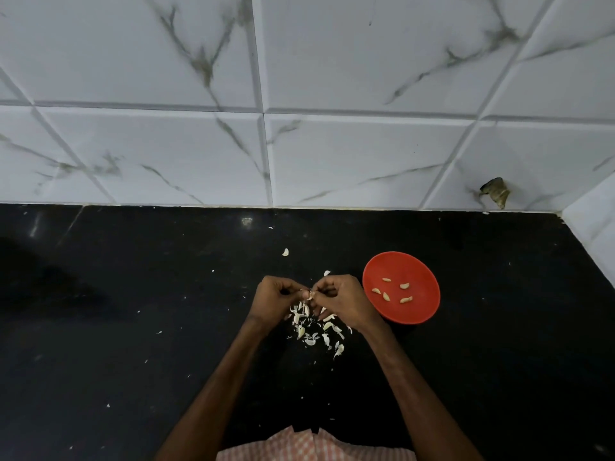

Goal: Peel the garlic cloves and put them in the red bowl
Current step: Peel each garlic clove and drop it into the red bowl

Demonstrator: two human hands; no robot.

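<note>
Black stone counter [133, 327] runs beneath both of your forearms, dotted with small white flecks. Your left hand [276, 301] is raised over it with the fingers curled in, and its fingertips pinch one side of a garlic clove [308, 294]. Farther back on the counter, apart from your hands, lies a single pale scrap [285, 252]; you cannot tell whether it is skin or clove. Right under your hands sits a loose heap [316, 332] of white skins and what look like unpeeled cloves, spread on the counter between your wrists. Your right hand [342, 301] meets the left at the same clove, with thumb and fingers curled and nipping its other side, so both hands hold it off the counter. Just beside your right hand stands the red bowl [417, 311], upright, with five peeled cloves [404, 286] lying apart on its bottom. At the back rises a wall of white marbled tile [366, 154], and far right a dark torn patch [496, 191] shows on it near the counter's edge.
</note>
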